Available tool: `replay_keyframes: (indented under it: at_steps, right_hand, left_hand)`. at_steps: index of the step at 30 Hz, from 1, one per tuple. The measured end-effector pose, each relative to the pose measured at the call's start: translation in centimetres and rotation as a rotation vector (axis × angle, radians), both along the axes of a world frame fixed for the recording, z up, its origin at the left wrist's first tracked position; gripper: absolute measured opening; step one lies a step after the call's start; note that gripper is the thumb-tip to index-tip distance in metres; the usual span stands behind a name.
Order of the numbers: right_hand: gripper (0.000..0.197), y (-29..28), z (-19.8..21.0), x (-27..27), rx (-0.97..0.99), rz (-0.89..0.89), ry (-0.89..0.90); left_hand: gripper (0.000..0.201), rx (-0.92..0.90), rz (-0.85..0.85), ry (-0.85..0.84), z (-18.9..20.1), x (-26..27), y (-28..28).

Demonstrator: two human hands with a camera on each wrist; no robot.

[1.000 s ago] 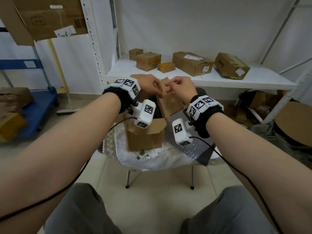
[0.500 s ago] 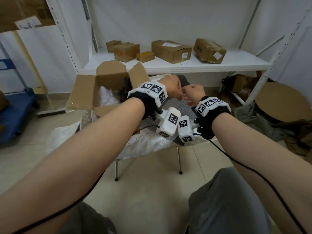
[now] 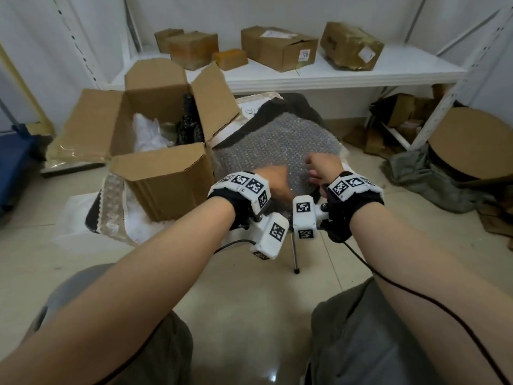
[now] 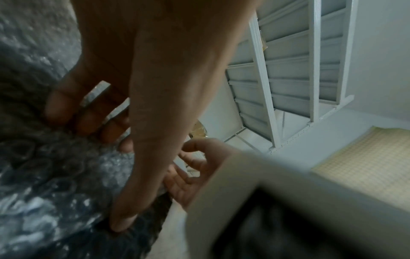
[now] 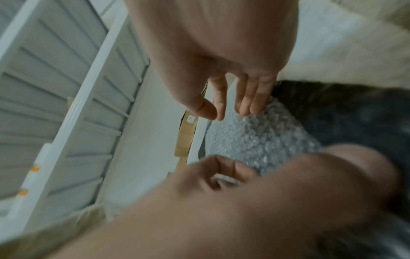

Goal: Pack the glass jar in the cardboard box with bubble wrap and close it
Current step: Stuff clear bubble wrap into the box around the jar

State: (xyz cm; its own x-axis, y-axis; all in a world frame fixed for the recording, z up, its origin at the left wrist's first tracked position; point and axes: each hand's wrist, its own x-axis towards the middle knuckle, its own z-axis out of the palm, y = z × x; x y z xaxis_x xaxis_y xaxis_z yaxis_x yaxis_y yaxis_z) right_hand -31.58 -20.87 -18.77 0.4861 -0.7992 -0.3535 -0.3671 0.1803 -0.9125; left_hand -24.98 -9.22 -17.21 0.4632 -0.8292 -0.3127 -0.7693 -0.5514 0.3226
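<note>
An open cardboard box (image 3: 161, 173) stands on the left of a small seat, flaps up, with white plastic and a dark item inside. I cannot make out the glass jar. A sheet of bubble wrap (image 3: 277, 140) lies flat on the dark seat to the box's right. My left hand (image 3: 273, 184) is spread at the sheet's near edge, its thumb (image 4: 121, 224) and fingertips (image 4: 88, 121) touching the bubble wrap (image 4: 55, 175). My right hand (image 3: 322, 168) hovers just above the sheet (image 5: 255, 140), fingers (image 5: 252, 105) relaxed and holding nothing.
A white shelf (image 3: 347, 76) behind the seat carries several cardboard boxes (image 3: 277, 48). More cardboard and a round board (image 3: 472, 145) sit on the floor at right. A blue cart (image 3: 11, 162) is at far left. A white cloth (image 3: 91, 218) hangs off the seat.
Both hands have dropped from chest height, fingertips together, down to the bubble wrap and opened. The view has swung, so the box now sits to the left.
</note>
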Motion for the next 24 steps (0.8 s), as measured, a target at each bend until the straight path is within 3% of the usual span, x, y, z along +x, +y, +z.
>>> replay_keyframes:
  at_steps: [6, 8, 10, 12, 13, 16, 20, 22, 24]
  right_hand:
    - [0.008, -1.2, 0.0, 0.6, 0.016, -0.170, -0.069]
    - [0.032, -1.7, 0.5, 0.8, -0.076, -0.231, 0.002]
    - [0.064, -2.0, 1.0, 0.4, -0.047, -0.329, 0.028]
    - [0.093, -2.3, 1.1, 0.2, 0.087, -0.340, -0.093]
    - [0.094, -2.2, 1.3, 0.1, 0.152, -0.300, -0.181]
    - [0.058, -2.3, 2.0, -0.1, 0.191, -0.144, -0.263]
    - [0.030, -2.4, 2.5, -0.1, 0.070, -0.071, -0.239]
    - [0.027, -2.2, 2.6, -0.4, 0.038, -0.070, -0.249]
    - [0.028, -1.8, 2.5, -0.6, 0.019, -0.078, -0.267]
  left_hand:
    - [0.023, -0.083, -0.014, -0.040, -1.0, 1.0, -0.6]
    - [0.017, -0.139, 0.017, -0.037, -1.3, 1.6, -1.0]
    - [0.013, -0.244, 0.038, -0.042, -1.3, 1.9, -1.3]
    - [0.017, -0.389, 0.026, -0.048, -1.1, 2.0, -1.7]
    - [0.018, -0.467, -0.002, -0.044, -0.9, 1.9, -2.0]
    - [0.019, -0.621, -0.124, 0.027, -0.5, 1.2, -2.4]
    - [0.021, -0.598, -0.222, 0.245, 0.0, 1.2, -2.3]
    - [0.026, -0.643, -0.164, 0.277, 0.2, 1.6, -2.2]
    - [0.029, -0.711, 0.000, 0.217, 0.3, 2.5, -2.1]
